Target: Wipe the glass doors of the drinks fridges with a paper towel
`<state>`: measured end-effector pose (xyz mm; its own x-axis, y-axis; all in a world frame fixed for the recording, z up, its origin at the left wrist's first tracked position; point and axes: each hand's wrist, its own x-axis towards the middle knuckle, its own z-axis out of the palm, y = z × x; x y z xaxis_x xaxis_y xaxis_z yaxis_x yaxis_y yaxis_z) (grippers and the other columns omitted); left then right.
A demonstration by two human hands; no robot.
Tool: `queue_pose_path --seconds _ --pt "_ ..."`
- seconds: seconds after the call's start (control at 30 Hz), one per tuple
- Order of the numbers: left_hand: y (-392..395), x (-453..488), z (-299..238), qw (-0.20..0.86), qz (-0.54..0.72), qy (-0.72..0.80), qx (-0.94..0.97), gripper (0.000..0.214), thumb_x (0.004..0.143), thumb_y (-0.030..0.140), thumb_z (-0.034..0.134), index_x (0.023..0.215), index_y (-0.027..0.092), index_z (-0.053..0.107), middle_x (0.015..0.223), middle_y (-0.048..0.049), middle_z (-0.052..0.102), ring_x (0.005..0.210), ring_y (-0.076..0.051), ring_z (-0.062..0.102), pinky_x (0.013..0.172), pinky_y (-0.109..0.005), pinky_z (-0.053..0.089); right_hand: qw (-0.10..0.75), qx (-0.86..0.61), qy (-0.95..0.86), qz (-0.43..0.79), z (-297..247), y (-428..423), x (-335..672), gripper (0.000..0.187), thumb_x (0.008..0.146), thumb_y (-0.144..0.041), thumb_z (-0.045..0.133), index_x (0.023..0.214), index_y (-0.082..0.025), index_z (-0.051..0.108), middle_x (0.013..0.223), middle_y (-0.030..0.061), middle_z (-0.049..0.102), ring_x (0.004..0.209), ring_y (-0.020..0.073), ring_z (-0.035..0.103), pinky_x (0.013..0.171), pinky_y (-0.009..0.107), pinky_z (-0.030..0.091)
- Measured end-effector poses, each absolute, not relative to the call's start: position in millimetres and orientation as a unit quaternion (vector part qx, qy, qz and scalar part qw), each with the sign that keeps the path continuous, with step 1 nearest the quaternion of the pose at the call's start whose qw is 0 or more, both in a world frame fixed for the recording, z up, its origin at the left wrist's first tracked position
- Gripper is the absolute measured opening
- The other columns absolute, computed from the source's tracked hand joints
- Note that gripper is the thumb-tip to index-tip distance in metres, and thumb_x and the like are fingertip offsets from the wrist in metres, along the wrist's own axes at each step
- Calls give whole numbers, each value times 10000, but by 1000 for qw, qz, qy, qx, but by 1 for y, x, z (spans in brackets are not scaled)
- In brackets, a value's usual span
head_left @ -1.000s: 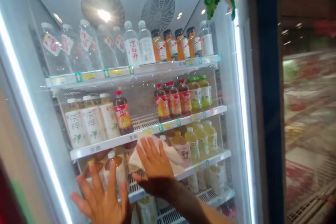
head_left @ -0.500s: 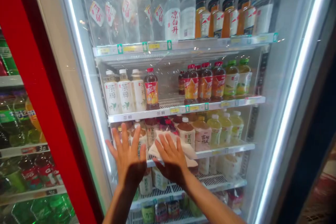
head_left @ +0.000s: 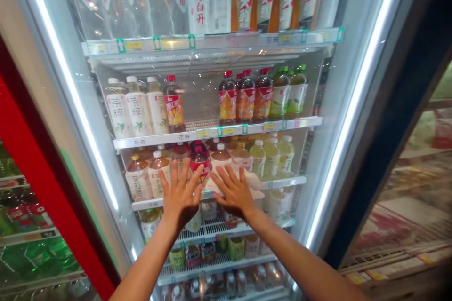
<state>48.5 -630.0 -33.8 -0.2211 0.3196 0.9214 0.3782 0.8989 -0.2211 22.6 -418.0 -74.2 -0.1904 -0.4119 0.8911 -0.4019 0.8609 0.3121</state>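
My right hand [head_left: 235, 193] lies flat with fingers spread on a pale cloth [head_left: 254, 182], pressing it against the glass door [head_left: 208, 87] of a drinks cooler. Part of the cloth is hidden under the palm and fingers. Just to the left, my left hand [head_left: 181, 193] is open, fingers spread, palm toward the glass and nothing in it. Whether that palm touches the glass I cannot tell. Behind the hands, through the door, stand a red-labelled bottle [head_left: 200, 162] and white-labelled tea bottles [head_left: 138, 181] on a shelf.
Inside the cooler, several shelves hold bottles, among them red-capped tea bottles [head_left: 246, 99] and clear water bottles [head_left: 197, 2]. Light strips [head_left: 367, 70] run down both sides. A red-framed cooler [head_left: 52, 197] stands at left, and another shelved display [head_left: 395, 216] at right.
Both hands have slid to the right across the door, the cloth moving along under my right hand. The camera view has shifted down and to the right, showing lower shelves.
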Motion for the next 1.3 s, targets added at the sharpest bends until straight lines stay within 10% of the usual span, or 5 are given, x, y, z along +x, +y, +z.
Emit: queue_pose_path --seconds 0.37,0.6,0.77,0.97,1.3 --pt "-471 39 -46 538 83 -757 -361 645 939 444 580 1543 378 363 1647 47 325 1596 -220 -1 1299 -556 -56 541 342 -766 -59 -115 -225 29 450 1029 -402 413 1440 -283 551 1429 10 643 1462 157 447 1311 417 82" --pt "-398 33 -44 497 107 -782 -360 711 947 459 552 1586 381 250 1687 17 245 1598 -257 12 1282 -603 -72 520 266 -811 -34 -88 -137 11 657 996 -384 470 1594 -160 315 1643 181 336 1560 349 232 1237 704 98" --pt "-385 36 -44 487 136 -778 -372 683 959 476 527 1582 387 259 1687 39 252 1598 -249 30 1287 -570 -89 491 341 -799 -58 -112 -103 26 572 971 -426 514 1527 -311 447 1548 56 525 1469 217 443 1258 470 277" --pt "-385 38 -34 483 144 -777 -377 677 969 469 506 1588 375 247 1688 28 255 1597 -253 58 1285 -562 -95 534 235 -812 -21 -80 -80 14 821 980 -392 487 1636 -111 80 1691 235 101 1575 396 105 1209 744 115" --pt "-407 36 -19 505 146 -767 -368 690 955 465 530 1581 383 255 1686 32 258 1598 -251 58 1286 -572 -72 571 218 -792 -10 -16 -137 16 873 993 -429 497 1634 -83 15 1697 221 73 1582 382 4 1226 729 114"
